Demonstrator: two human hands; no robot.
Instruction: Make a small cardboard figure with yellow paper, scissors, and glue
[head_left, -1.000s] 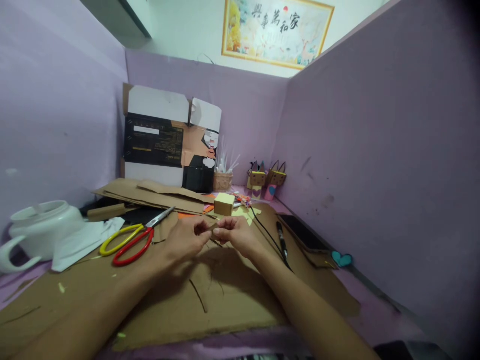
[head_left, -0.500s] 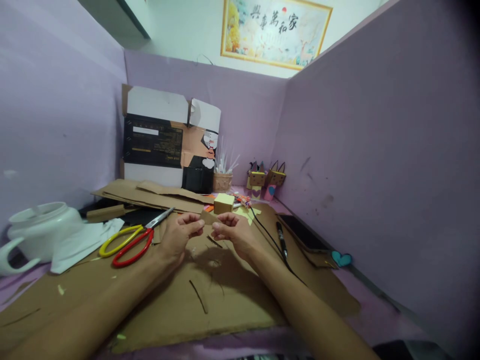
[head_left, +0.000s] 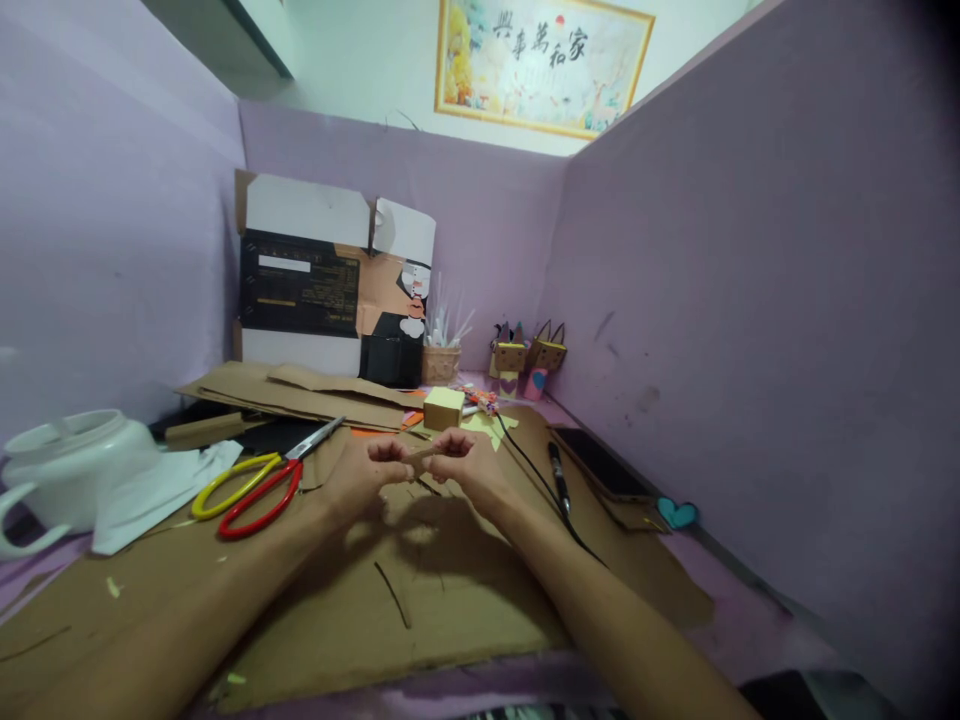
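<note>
A small piece of brown cardboard [head_left: 420, 460] is pinched between my two hands, above the cardboard sheet [head_left: 480, 625]. Its left end is between the thumb and fingers of my left hand [head_left: 369, 475]. My right hand [head_left: 466, 467] grips the other end, fingers bent. Just behind the hands sits a small box [head_left: 443, 408] with a pale yellow top and brown sides. Scissors [head_left: 281, 478] with one yellow and one red handle lie left of my left hand. Thin dark strips [head_left: 392, 594] lie on the sheet below.
At the left stand a white teapot [head_left: 75, 465] and white tissue [head_left: 161, 490]. Flattened cardboard [head_left: 300, 393] lies behind. Rightward are a black pen [head_left: 559, 477], a cable, a phone [head_left: 604, 465] and a teal heart [head_left: 677, 513]. Small cardboard figures [head_left: 511, 362] stand at the back.
The cardboard piece has tilted and now shows a narrower face between my hands. Both hands are slightly lower in the picture. The whole view has shifted a little.
</note>
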